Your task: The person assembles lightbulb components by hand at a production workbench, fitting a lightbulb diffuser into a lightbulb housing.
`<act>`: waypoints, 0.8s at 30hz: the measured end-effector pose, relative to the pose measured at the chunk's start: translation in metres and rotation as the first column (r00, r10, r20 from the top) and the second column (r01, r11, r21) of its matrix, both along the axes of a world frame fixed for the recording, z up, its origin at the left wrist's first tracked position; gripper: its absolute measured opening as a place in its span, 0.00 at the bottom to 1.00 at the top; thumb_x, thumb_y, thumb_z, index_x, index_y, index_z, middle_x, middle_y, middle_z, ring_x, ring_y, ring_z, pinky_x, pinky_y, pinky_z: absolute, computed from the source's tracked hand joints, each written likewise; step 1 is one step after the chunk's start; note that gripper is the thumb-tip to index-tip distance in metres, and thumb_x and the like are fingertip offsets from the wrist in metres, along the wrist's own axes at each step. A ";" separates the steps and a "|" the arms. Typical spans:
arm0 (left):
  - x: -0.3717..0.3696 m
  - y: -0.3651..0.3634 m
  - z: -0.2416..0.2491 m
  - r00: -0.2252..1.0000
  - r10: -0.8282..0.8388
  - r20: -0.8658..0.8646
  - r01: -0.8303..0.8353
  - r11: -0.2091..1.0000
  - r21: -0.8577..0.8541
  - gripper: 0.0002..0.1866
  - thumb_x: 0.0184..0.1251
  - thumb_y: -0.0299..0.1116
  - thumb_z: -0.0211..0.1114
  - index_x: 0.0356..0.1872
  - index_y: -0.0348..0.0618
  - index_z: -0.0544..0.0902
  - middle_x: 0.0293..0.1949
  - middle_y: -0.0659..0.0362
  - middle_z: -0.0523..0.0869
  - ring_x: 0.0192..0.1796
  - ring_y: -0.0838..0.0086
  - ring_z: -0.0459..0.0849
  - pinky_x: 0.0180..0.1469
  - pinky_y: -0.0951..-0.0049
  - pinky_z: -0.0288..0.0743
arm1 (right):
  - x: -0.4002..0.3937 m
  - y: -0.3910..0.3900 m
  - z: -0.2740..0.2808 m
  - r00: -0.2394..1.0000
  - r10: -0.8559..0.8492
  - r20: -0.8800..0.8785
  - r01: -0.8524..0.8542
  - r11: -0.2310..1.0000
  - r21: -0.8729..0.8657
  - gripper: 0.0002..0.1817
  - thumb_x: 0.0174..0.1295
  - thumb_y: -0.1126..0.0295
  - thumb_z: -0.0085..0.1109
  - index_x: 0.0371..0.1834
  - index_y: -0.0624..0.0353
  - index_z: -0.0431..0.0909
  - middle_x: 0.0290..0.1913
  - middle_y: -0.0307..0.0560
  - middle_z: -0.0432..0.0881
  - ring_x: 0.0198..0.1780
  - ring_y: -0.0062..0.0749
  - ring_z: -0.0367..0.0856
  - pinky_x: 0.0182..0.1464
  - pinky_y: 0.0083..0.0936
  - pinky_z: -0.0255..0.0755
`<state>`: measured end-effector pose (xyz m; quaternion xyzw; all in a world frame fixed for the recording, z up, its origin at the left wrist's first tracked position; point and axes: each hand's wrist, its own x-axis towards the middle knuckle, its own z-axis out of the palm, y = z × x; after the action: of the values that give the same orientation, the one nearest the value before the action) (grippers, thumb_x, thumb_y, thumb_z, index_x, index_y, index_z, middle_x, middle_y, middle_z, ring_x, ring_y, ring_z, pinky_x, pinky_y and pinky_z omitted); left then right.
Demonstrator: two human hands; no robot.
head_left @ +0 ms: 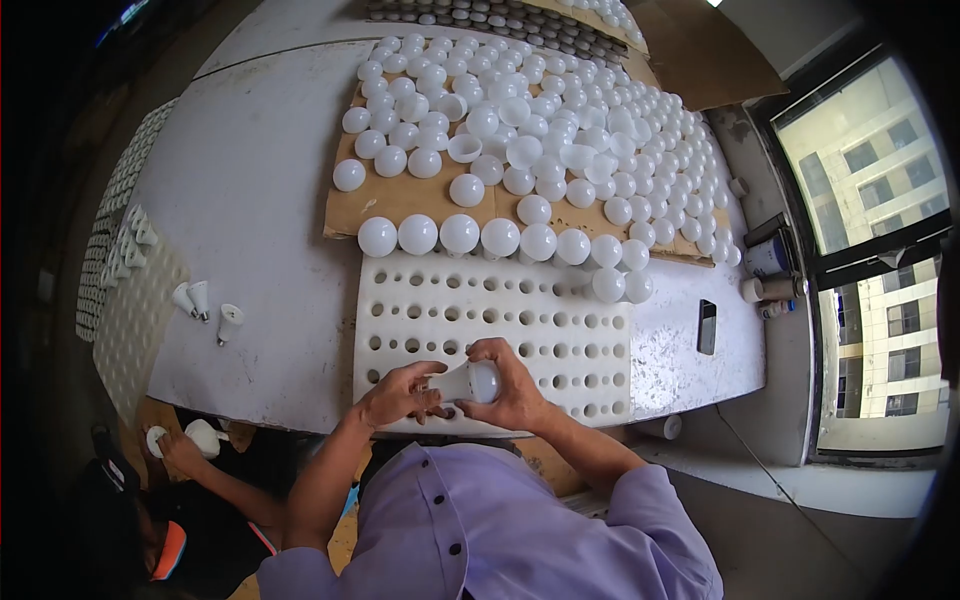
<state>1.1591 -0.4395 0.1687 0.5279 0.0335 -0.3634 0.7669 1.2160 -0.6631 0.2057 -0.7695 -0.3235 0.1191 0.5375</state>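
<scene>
A white LED light bulb (452,384) lies sideways between my two hands, over the near edge of a white foam tray (460,345). My right hand (513,388) is wrapped round its round dome. At the other end, the fingers of my left hand (398,394) grip the base, partly hiding it. Rows of large and small holes run across the foam tray. Along its far edge stands a row of finished-looking bulbs with white domes (459,234), and two more domes sit just in front of that row's right end.
Many loose white domes (483,122) cover a brown cardboard sheet (345,212) beyond the tray. Three bulb bodies (230,322) lie on the table at left, near another foam tray (150,300). A phone (707,327) rests at right. A co-worker's hand (182,452) holds a white part at lower left.
</scene>
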 end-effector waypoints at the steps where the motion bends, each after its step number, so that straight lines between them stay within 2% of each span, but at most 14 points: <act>1: -0.004 0.000 -0.002 0.987 0.156 0.035 -0.158 0.985 0.071 0.26 0.61 0.39 0.69 0.52 0.28 0.76 0.42 0.50 0.84 0.38 0.75 0.85 0.26 0.81 0.73 | 0.017 -0.016 -0.007 0.984 -0.095 0.153 0.105 0.993 -0.056 0.35 0.37 0.70 0.77 0.50 0.58 0.66 0.49 0.54 0.70 0.49 0.48 0.74 0.49 0.38 0.72; 2: -0.009 0.001 -0.004 0.949 0.304 0.082 -0.312 0.940 0.135 0.27 0.61 0.39 0.68 0.54 0.28 0.75 0.46 0.48 0.84 0.40 0.74 0.85 0.26 0.81 0.72 | 0.035 -0.030 0.003 0.939 -0.211 0.271 0.247 0.963 -0.107 0.33 0.37 0.70 0.77 0.49 0.58 0.68 0.49 0.54 0.71 0.49 0.48 0.75 0.48 0.39 0.74; 4: -0.013 0.014 -0.019 0.942 0.331 0.053 -0.334 0.936 0.107 0.25 0.62 0.37 0.67 0.54 0.28 0.74 0.47 0.46 0.84 0.41 0.72 0.86 0.26 0.80 0.73 | 0.072 -0.062 0.001 0.829 -0.328 0.453 0.472 0.845 -0.251 0.32 0.37 0.70 0.76 0.49 0.56 0.71 0.50 0.53 0.72 0.50 0.49 0.75 0.47 0.41 0.77; 5: -0.013 0.018 -0.021 0.947 0.322 0.003 -0.317 0.930 0.188 0.25 0.62 0.36 0.67 0.54 0.28 0.74 0.46 0.47 0.85 0.41 0.72 0.86 0.27 0.80 0.73 | 0.088 -0.073 0.000 0.780 -0.312 0.543 0.536 0.780 -0.322 0.30 0.39 0.69 0.74 0.50 0.55 0.73 0.52 0.50 0.72 0.51 0.47 0.75 0.49 0.39 0.76; 6: -0.013 0.021 -0.023 0.948 0.315 -0.049 -0.291 0.918 0.269 0.24 0.62 0.35 0.67 0.54 0.28 0.74 0.45 0.48 0.85 0.41 0.72 0.86 0.27 0.80 0.74 | 0.104 -0.081 -0.005 0.778 -0.277 0.564 0.560 0.712 -0.423 0.29 0.41 0.66 0.73 0.51 0.54 0.74 0.53 0.48 0.72 0.53 0.44 0.73 0.52 0.37 0.73; 8: -0.010 0.024 -0.029 0.942 0.334 -0.024 -0.315 0.907 0.281 0.23 0.61 0.33 0.67 0.53 0.27 0.74 0.44 0.48 0.86 0.41 0.72 0.86 0.27 0.80 0.74 | 0.129 -0.092 -0.022 0.829 -0.142 0.541 0.498 0.626 -0.600 0.30 0.41 0.65 0.73 0.52 0.53 0.74 0.52 0.48 0.73 0.56 0.45 0.71 0.55 0.37 0.71; 11: -0.012 0.031 -0.031 0.917 0.395 0.053 -0.387 0.850 0.358 0.22 0.61 0.32 0.66 0.53 0.28 0.74 0.45 0.47 0.85 0.41 0.71 0.87 0.30 0.80 0.77 | 0.140 -0.089 -0.024 0.839 -0.036 0.543 0.460 0.580 -0.672 0.28 0.43 0.65 0.72 0.51 0.52 0.75 0.52 0.48 0.73 0.57 0.45 0.70 0.54 0.38 0.71; 12: -0.018 0.036 -0.036 0.913 0.405 0.054 -0.396 0.846 0.356 0.22 0.61 0.32 0.66 0.53 0.28 0.74 0.45 0.47 0.85 0.41 0.71 0.87 0.30 0.80 0.77 | 0.144 -0.085 -0.019 0.839 -0.027 0.544 0.455 0.584 -0.673 0.28 0.43 0.65 0.72 0.51 0.52 0.75 0.52 0.48 0.73 0.57 0.45 0.70 0.54 0.38 0.71; 15: -0.026 0.057 -0.038 0.850 0.522 0.067 -0.492 0.744 0.453 0.19 0.61 0.29 0.66 0.51 0.29 0.76 0.47 0.45 0.84 0.45 0.69 0.86 0.37 0.78 0.80 | 0.177 -0.079 -0.006 0.741 -0.313 0.594 0.583 0.738 -0.339 0.24 0.46 0.65 0.71 0.48 0.54 0.78 0.51 0.50 0.76 0.54 0.48 0.73 0.55 0.39 0.69; 16: -0.025 0.059 -0.044 0.839 0.541 0.060 -0.502 0.727 0.467 0.19 0.61 0.29 0.66 0.51 0.29 0.76 0.47 0.45 0.84 0.45 0.69 0.86 0.37 0.78 0.80 | 0.196 -0.073 0.004 0.709 -0.388 0.589 0.641 0.703 -0.308 0.23 0.47 0.65 0.71 0.49 0.55 0.78 0.50 0.50 0.77 0.53 0.49 0.74 0.56 0.38 0.69; 17: -0.025 0.065 -0.056 0.823 0.554 0.125 -0.540 0.694 0.477 0.19 0.60 0.29 0.66 0.50 0.30 0.77 0.46 0.45 0.84 0.45 0.69 0.86 0.39 0.77 0.80 | 0.222 -0.070 0.004 0.648 -0.357 0.673 0.666 0.695 -0.273 0.23 0.49 0.67 0.69 0.50 0.55 0.77 0.52 0.49 0.76 0.55 0.48 0.73 0.56 0.37 0.69; 19: -0.032 0.081 -0.070 0.782 0.539 0.313 -0.612 0.566 0.553 0.18 0.61 0.29 0.66 0.51 0.32 0.77 0.47 0.46 0.84 0.45 0.67 0.86 0.40 0.75 0.80 | 0.270 -0.058 0.007 0.584 -0.256 0.771 0.718 0.606 -0.343 0.29 0.50 0.69 0.68 0.59 0.51 0.72 0.60 0.54 0.70 0.60 0.53 0.67 0.60 0.41 0.66; 21: -0.027 0.085 -0.053 0.759 0.489 0.429 -0.635 0.415 0.651 0.19 0.59 0.26 0.65 0.52 0.34 0.77 0.48 0.47 0.84 0.46 0.66 0.86 0.40 0.74 0.79 | 0.317 -0.057 -0.005 0.589 -0.210 0.781 0.730 0.553 -0.402 0.34 0.47 0.72 0.70 0.62 0.48 0.71 0.67 0.58 0.60 0.66 0.57 0.61 0.64 0.45 0.62; 24: -0.024 0.108 -0.041 0.667 0.523 0.530 -0.700 0.196 0.687 0.22 0.56 0.23 0.65 0.54 0.37 0.76 0.48 0.48 0.84 0.49 0.66 0.85 0.43 0.72 0.79 | 0.374 -0.071 -0.035 0.643 -0.102 0.759 0.678 0.537 -0.502 0.18 0.50 0.73 0.67 0.46 0.59 0.79 0.69 0.62 0.59 0.68 0.58 0.58 0.66 0.45 0.61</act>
<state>1.1346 -0.3310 0.1274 0.8031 0.3467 0.0900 0.4761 1.5904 -0.7346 0.1709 -0.9629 -0.2108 -0.1660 0.0301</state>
